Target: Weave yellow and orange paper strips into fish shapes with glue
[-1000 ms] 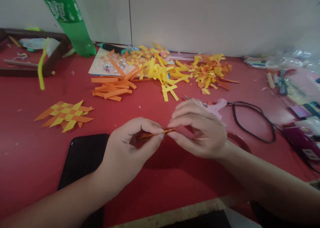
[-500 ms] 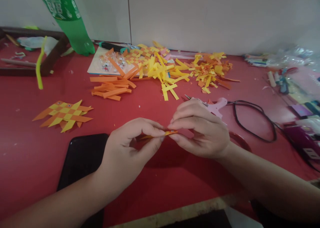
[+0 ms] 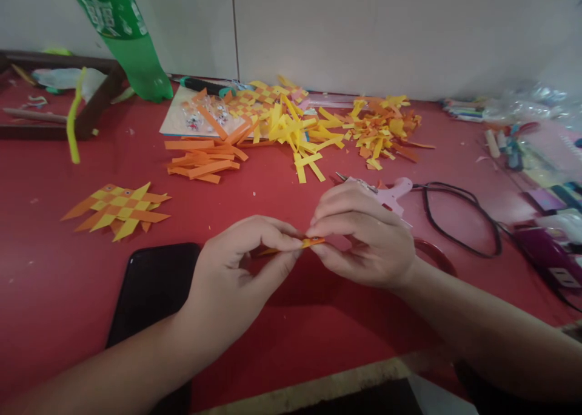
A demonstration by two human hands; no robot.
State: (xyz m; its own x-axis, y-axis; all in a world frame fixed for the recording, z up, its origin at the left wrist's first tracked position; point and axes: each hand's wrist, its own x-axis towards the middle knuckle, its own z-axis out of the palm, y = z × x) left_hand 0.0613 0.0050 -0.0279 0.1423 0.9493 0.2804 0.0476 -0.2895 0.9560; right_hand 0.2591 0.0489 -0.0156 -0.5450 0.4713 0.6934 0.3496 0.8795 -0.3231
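Between my two hands is a small woven paper fish (image 3: 313,242) in orange and yellow, seen nearly edge-on, with an eye on its top side. My left hand (image 3: 248,263) pinches it between thumb and forefinger from the left. From the right, the thumb and fingers of my right hand (image 3: 364,236) close on its other end. Much of the piece is hidden behind the fingers. A finished-looking woven paper fish (image 3: 120,210) with two eyes lies flat on the red table (image 3: 254,354), left of my hands.
A black phone (image 3: 152,293) lies beside my left wrist. Behind the hands are orange strips (image 3: 204,160), yellow strips (image 3: 300,130) and a scrap pile (image 3: 384,130). A pink glue gun (image 3: 395,196) with a black cord sits past my right hand. A green bottle (image 3: 140,63) stands at back left.
The hands and the paper fish stay almost in place; the fish is tilted slightly, so its eye shows a little more clearly.
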